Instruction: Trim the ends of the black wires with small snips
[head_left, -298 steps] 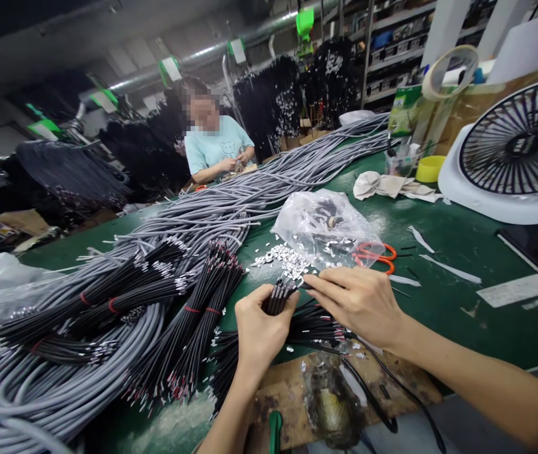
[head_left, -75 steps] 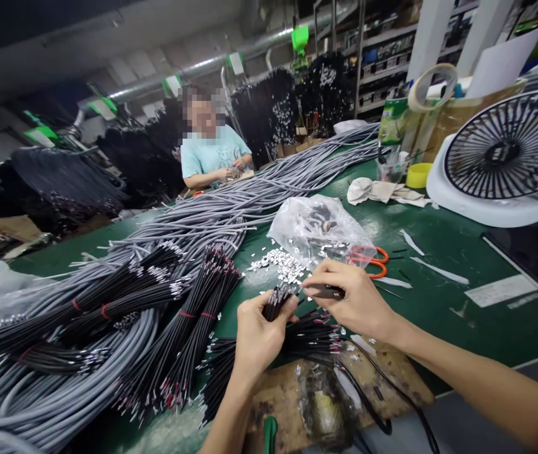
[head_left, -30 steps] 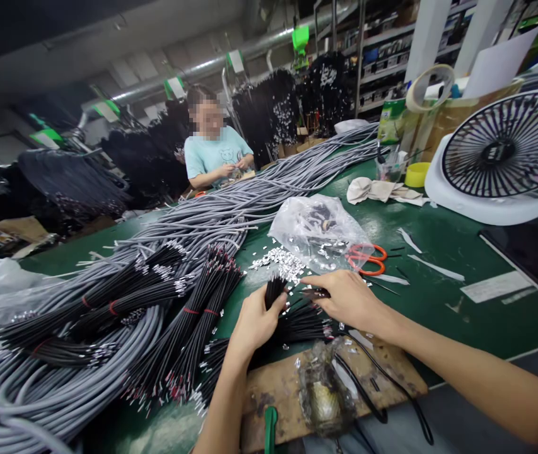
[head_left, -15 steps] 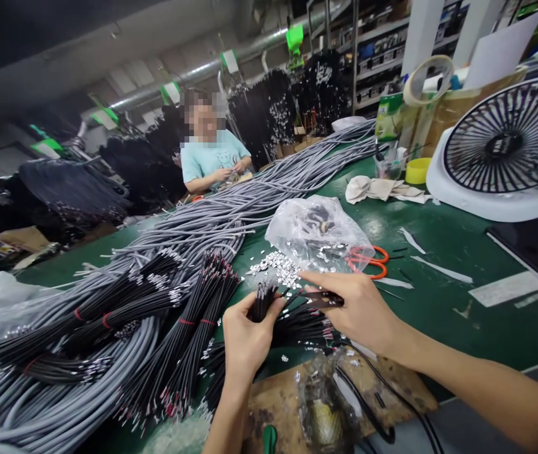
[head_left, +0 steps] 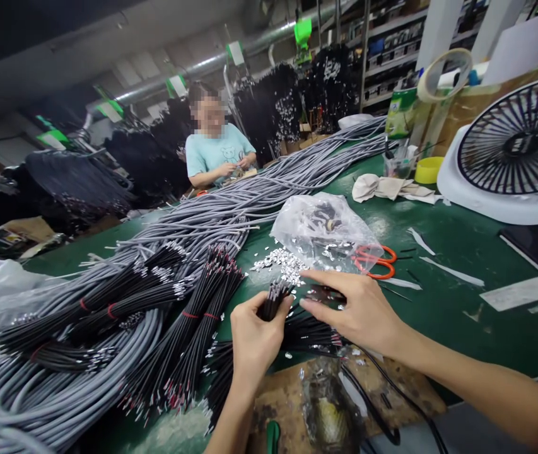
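My left hand (head_left: pixel 259 328) is closed around a bundle of short black wires (head_left: pixel 275 301), their silvery tips pointing up. To its right, my right hand (head_left: pixel 351 302) has the index finger and thumb apart, and a slim dark hand tool (head_left: pixel 323 294) lies within its fingers; its exact kind is partly hidden. Just beyond both hands is a pile of small silvery metal pieces (head_left: pixel 284 263). More black wires (head_left: pixel 309 334) lie on the table beneath my hands. Tied wire bundles (head_left: pixel 202 302) with red bands rest to the left.
Long grey cables (head_left: pixel 269 183) run across the green table (head_left: pixel 439 315). A clear plastic bag (head_left: pixel 323 224) partly covers orange-handled scissors (head_left: pixel 382 261). A fan (head_left: pixel 519 145) stands at right. Below my hands lies a wooden board (head_left: pixel 280 394). Across the table sits a person (head_left: pixel 216 151).
My right thumb and index finger have spread apart, and the single wire near the tool no longer shows between the hands. The view has shifted slightly; the left hand still grips the bundle.
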The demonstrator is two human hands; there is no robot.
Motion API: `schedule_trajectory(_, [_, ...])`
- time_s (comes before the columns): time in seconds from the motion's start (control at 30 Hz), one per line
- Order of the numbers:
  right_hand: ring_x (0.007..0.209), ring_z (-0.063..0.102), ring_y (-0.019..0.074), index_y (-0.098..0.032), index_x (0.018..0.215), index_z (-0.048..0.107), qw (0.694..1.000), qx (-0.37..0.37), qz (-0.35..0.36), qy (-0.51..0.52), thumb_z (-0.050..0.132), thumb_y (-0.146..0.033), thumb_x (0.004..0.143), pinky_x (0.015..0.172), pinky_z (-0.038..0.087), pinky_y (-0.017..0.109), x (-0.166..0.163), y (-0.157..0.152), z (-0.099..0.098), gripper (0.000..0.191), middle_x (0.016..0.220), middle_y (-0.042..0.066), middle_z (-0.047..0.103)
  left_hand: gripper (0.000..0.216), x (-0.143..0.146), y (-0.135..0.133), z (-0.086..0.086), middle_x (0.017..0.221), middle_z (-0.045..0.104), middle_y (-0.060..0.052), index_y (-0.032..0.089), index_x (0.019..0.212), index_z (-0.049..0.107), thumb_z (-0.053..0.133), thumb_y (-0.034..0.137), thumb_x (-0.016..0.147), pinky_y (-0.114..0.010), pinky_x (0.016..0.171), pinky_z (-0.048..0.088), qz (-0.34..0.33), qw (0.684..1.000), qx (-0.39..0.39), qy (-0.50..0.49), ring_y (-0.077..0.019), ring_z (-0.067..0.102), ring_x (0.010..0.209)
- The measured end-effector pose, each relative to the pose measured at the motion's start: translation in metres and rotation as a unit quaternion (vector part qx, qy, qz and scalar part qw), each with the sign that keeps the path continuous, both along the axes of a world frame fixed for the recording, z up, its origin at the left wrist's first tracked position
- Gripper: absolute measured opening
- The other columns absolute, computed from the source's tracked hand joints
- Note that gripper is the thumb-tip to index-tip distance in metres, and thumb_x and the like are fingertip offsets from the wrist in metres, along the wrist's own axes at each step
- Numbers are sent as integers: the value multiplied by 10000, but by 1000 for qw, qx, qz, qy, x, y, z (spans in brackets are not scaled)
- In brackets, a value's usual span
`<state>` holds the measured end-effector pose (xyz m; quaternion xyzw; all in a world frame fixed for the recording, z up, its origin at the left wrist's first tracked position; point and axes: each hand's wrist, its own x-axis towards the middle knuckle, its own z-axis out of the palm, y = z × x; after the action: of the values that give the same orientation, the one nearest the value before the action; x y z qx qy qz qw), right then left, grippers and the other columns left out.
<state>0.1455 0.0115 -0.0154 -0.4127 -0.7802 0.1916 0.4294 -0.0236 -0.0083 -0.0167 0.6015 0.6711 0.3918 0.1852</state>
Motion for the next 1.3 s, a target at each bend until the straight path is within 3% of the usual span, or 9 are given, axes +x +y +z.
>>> schedule_trajectory(0.1, [752,631,179,-227,1113,596,989,79,-73,-102,539,-367,815,617,454,278,1,-1,0,334,933,24,674,261,0,-1,0,514,507,21,125,618,633,644,380,669,-217,454,295,13,1000,19,-4,-109,414,480])
schedule_trajectory(0.23, [692,606,137,-216,1055,621,961,214,-96,-144,495,-277,863,590,392,252,0,-2,-3,237,851,2,671,253,2,-3,3,490,421,35,139,560,577,640,359,669,-215,451,285,16,999,32,-1,-98,361,470])
schedule_trajectory(0.33, [675,593,120,-200,1034,629,947,260,-104,-156,508,-256,860,578,359,250,-1,-2,-5,219,827,-5,675,283,4,-4,3,488,353,42,151,513,512,641,350,668,-212,437,258,13,999,37,4,-90,314,468])
schedule_trajectory(0.53, [645,577,110,-200,1016,637,938,277,-110,-177,514,-249,859,555,322,259,0,-1,-5,206,804,-18,676,334,6,-6,4,493,289,47,163,483,423,646,336,661,-205,422,231,19,999,44,2,-84,280,470])
schedule_trajectory(1.3, [671,578,127,-185,1060,615,929,276,-101,-226,486,-232,873,549,295,285,1,-4,-7,232,832,-2,681,265,5,-6,4,494,330,47,161,516,497,628,313,689,-223,439,243,4,999,40,21,-95,304,478])
